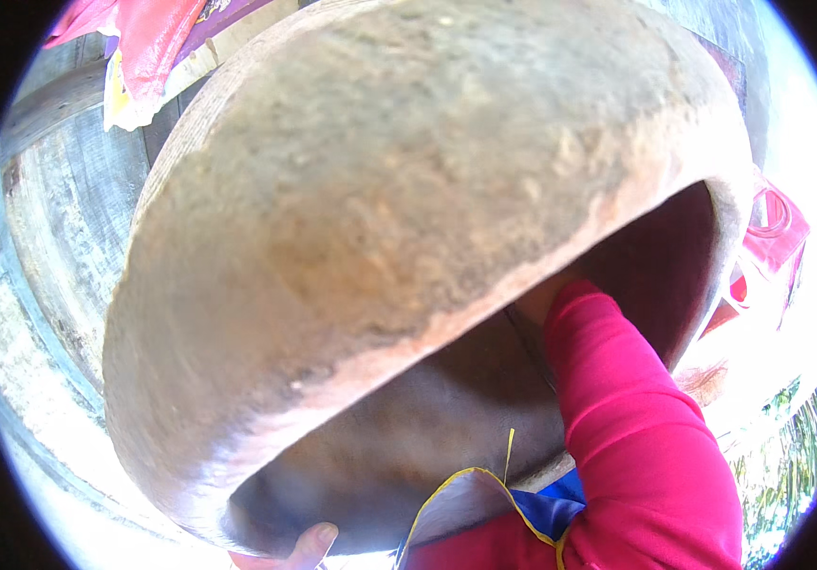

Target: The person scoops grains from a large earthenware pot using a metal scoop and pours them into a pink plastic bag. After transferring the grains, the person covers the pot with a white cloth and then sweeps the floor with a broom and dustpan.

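Note:
A large, rounded clay vessel (394, 214) fills most of the head view, tilted so that its wide dark opening faces the lower right. My right arm, in a pink sleeve (636, 399), reaches into the opening. Only a dim bit of wrist shows past the cuff, and the right hand's fingers are hidden in the shadow inside. At the bottom edge, the thumb of my left hand (314, 543) lies at the vessel's lower rim; its other fingers are mostly out of sight. Cloth with yellow edging (476, 474) and a blue part (558, 499) lies between the opening and my body.
Weathered wooden boards (88, 199) stand behind the vessel on the left. Pink-red cloth (145, 50) hangs at the top left. A red-pink item (778, 224) is at the right, beyond the vessel, with green foliage (786, 456) below it.

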{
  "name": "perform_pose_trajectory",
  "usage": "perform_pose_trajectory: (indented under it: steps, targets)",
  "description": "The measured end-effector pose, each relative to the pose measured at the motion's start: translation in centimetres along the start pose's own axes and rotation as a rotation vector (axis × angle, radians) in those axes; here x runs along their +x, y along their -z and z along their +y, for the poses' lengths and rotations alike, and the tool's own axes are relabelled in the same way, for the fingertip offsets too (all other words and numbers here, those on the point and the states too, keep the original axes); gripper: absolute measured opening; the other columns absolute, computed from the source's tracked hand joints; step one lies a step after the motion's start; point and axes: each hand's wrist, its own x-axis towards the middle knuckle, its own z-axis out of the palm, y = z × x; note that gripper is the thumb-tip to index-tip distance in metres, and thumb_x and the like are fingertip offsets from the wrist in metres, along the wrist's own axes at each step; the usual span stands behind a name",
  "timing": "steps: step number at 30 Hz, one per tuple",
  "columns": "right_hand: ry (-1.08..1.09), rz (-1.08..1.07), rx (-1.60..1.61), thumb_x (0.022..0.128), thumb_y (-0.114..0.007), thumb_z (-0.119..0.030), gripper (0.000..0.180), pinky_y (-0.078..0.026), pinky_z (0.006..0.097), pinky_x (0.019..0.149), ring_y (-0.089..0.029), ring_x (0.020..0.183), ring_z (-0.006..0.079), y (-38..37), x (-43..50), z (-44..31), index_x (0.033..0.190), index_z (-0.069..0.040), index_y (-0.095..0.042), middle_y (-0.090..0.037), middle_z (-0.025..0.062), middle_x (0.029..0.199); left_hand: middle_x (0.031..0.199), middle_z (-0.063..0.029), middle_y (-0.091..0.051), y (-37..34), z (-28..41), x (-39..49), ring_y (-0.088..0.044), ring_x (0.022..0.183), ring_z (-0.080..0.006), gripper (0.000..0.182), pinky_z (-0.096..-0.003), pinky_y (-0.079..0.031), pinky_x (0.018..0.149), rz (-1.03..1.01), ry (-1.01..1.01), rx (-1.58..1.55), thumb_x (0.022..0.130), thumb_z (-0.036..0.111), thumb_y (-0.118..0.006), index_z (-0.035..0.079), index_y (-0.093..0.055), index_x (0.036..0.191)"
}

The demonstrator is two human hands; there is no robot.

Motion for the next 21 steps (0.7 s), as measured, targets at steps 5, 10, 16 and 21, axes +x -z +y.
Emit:
perform_pose_trajectory:
  steps: [5,10,16,21]
  targets:
    - [-0.222,-0.489,0.172,0.08,-0.072,-0.014,0.016,-0.05,0.0351,0.059,-0.064,0.074,0.0222,-0.6,-5.2,0.0,0.087,-0.001,-0.066,-0.068,0.0112,0.087,0.118,-0.0067,-0.05,-1.4,-3.3,0.5,-0.048,0.11,-0.0212,0.073,-0.0315,-0.043,0.094,-0.083,-1.206,-0.168,0.068,0.018,-0.079,0.006,-0.047,0.132]
    - [0.445,-0.718,-0.031,0.072,-0.078,-0.007,0.011,-0.047,0.0302,0.052,-0.062,0.066,0.0194,-1.9,-8.8,-2.5,0.076,-0.002,-0.069,-0.066,0.0093,0.082,0.143,-0.0159,-0.047,-4.4,-6.0,10.9,-0.045,0.132,-0.0336,0.105,-0.0431,-0.034,0.114,-0.302,-2.795,-0.477,0.052,0.014,-0.078,0.003,-0.037,0.148]
    - [-0.272,-0.652,0.125,0.072,-0.077,-0.011,0.026,-0.046,0.0319,0.049,-0.062,0.061,0.0233,-3.3,-16.0,-8.0,0.095,-0.004,-0.065,-0.063,0.0126,0.08,0.147,-0.0175,-0.042,-2.7,-1.4,11.2,-0.043,0.133,-0.0316,0.097,-0.0437,-0.035,0.112,-0.323,-3.252,-0.509,0.061,0.026,-0.088,-0.002,-0.045,0.143]
    - [-0.713,-0.505,-0.177,0.074,-0.069,-0.002,0.028,-0.043,0.0348,0.04,-0.06,0.05,0.0278,-2.2,-21.4,-12.6,0.098,-0.001,-0.054,-0.058,0.019,0.069,0.147,-0.0195,-0.042,-2.0,-1.6,10.1,-0.04,0.135,-0.0349,0.107,-0.0444,-0.03,0.114,-0.007,-3.387,-0.571,0.051,0.026,-0.089,0.004,-0.045,0.146]
